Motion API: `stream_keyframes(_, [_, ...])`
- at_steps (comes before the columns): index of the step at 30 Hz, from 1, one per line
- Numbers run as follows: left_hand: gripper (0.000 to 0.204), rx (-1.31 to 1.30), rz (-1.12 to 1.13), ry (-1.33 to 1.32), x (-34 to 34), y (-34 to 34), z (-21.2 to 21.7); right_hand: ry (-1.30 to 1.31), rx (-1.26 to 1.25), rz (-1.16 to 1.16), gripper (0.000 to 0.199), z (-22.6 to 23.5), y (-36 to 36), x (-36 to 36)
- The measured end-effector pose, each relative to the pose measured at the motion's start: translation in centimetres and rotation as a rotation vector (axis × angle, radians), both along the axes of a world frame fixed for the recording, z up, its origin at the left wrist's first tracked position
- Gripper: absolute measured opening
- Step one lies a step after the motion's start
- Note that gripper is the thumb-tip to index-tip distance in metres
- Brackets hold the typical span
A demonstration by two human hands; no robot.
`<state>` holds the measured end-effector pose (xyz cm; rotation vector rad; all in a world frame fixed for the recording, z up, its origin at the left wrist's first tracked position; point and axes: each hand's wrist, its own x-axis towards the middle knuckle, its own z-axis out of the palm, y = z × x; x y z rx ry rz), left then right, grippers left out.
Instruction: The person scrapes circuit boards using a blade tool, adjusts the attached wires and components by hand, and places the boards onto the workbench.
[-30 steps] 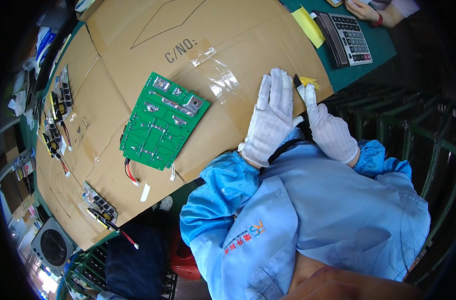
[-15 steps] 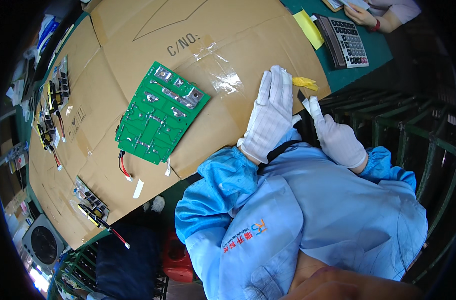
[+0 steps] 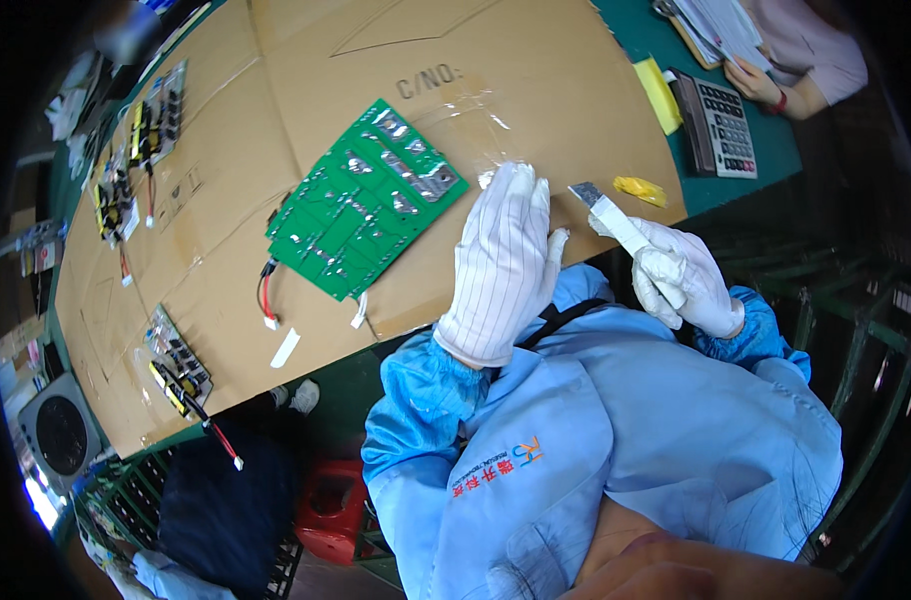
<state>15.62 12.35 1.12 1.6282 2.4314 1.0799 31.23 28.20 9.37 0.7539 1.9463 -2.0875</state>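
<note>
My left hand (image 3: 501,270), in a white striped glove, lies at the cardboard's near edge with fingers stretched out and nothing visible in it. Just left of its fingertips is a large green circuit board (image 3: 351,222), solder side up, with red, black and white leads at its near side. My right hand (image 3: 691,275), gloved in white, is closed around a flat-bladed knife (image 3: 621,225) with a white-wrapped handle. Its grey blade points up and left over the cardboard, between my left hand and a crumpled yellow piece (image 3: 641,191).
Cardboard (image 3: 536,60) covers the table. Smaller circuit boards with wires lie at left, one board (image 3: 181,360) near the front edge. A white strip (image 3: 286,347) is beside the big board. Far right are a calculator (image 3: 716,125), yellow paper (image 3: 659,95) and another person's hand (image 3: 754,82) at papers.
My left hand has moved left, closer to the green board. The knife has turned to show more of its handle, and its blade has shifted left, away from the yellow piece. The view has shifted too.
</note>
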Motion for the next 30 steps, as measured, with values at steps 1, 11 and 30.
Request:
stream_keyframes(1, [0.048,0.037,0.022,-0.007,-0.2,-0.7,0.1,0.007,0.004,0.027,0.055,-0.1,-0.2,-0.9])
stream_keyframes(11, [0.041,0.287,0.654,0.279,-3.2,-9.5,0.4,0.333,0.141,-0.202,0.042,-5.7,-3.4,-11.3])
stream_keyframes(30, [0.039,0.479,0.827,-0.265,-9.8,-9.7,-1.9,0.605,1.210,0.028,0.029,-7.3,-2.2,-13.4])
